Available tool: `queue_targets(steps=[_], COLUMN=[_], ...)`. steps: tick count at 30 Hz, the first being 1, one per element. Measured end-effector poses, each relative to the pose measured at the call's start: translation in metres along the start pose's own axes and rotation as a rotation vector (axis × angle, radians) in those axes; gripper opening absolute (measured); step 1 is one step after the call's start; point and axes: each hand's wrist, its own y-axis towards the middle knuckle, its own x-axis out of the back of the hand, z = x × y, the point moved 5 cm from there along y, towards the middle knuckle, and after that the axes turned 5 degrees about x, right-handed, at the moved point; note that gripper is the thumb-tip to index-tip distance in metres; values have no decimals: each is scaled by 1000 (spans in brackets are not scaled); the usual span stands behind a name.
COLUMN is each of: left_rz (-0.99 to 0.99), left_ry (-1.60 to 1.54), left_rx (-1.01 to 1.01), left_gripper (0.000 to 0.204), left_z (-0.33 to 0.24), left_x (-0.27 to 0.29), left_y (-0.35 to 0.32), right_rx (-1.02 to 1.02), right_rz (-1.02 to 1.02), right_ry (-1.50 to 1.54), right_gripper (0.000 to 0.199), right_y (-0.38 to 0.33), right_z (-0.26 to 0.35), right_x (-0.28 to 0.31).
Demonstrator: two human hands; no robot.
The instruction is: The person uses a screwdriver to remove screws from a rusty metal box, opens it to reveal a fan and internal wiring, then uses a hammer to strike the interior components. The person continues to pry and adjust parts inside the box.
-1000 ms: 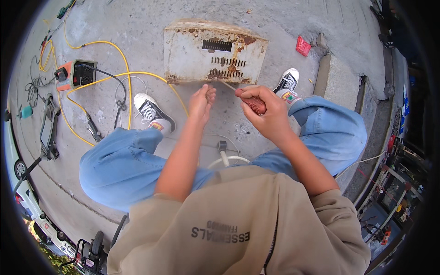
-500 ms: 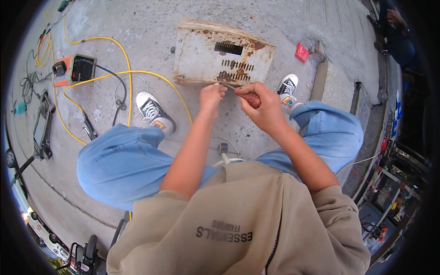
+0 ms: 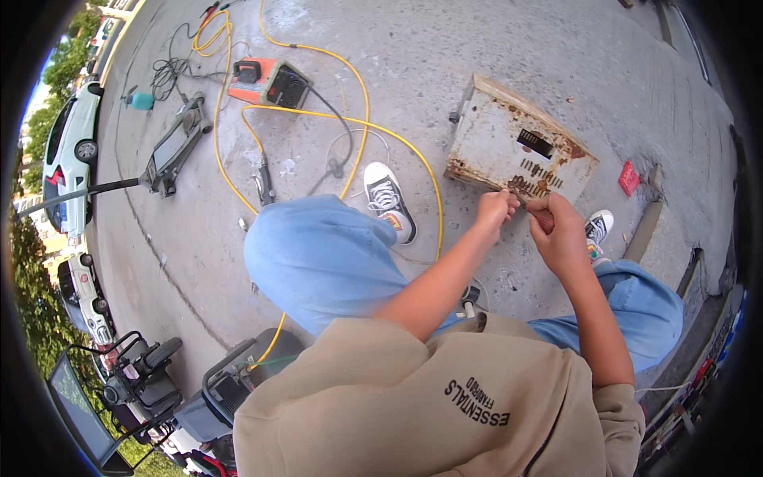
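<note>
In front of my feet a rusty, pale metal box (image 3: pixel 494 131) with rows of vent slots and one rectangular opening rests on the concrete. My right hand (image 3: pixel 563 237) is wrapped round the reddish ribbed handle of a screwdriver (image 3: pixel 542 219). Its thin shaft points toward the box's near lower edge, where the tip is hard to see. Beside that tip, my left hand (image 3: pixel 494 211) has its fingers pinched together at the same edge. What lies between those fingers is too small to make out.
An orange welding machine (image 3: pixel 256 84) sits to the left, with a yellow cable (image 3: pixel 417 151) looping to my feet. A cable-end holder (image 3: pixel 265 184), a floor jack (image 3: pixel 170 153) and a teal bottle (image 3: pixel 141 101) lie farther left. Right of the box are a red packet (image 3: pixel 629 178) and a concrete curb (image 3: pixel 645 229).
The view has swung left, so the box and both hands appear farther right, and parked vehicles show at the left. Both hands stay at the box's near edge, the screwdriver still in the right.
</note>
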Motion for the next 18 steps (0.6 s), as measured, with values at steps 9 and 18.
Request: queue_targets(steps=[9, 18], left_rz=[4, 116], left_ry=[-84, -364], left_rx=[16, 103], left_gripper=[35, 23], left_z=[6, 10], left_x=[-1, -3], left_y=[2, -1], right_rx=[-113, -43], right_rz=[247, 384], right_ry=[-54, -259], right_gripper=[21, 27], right_y=[21, 34], right_z=[23, 19], right_x=[-2, -10])
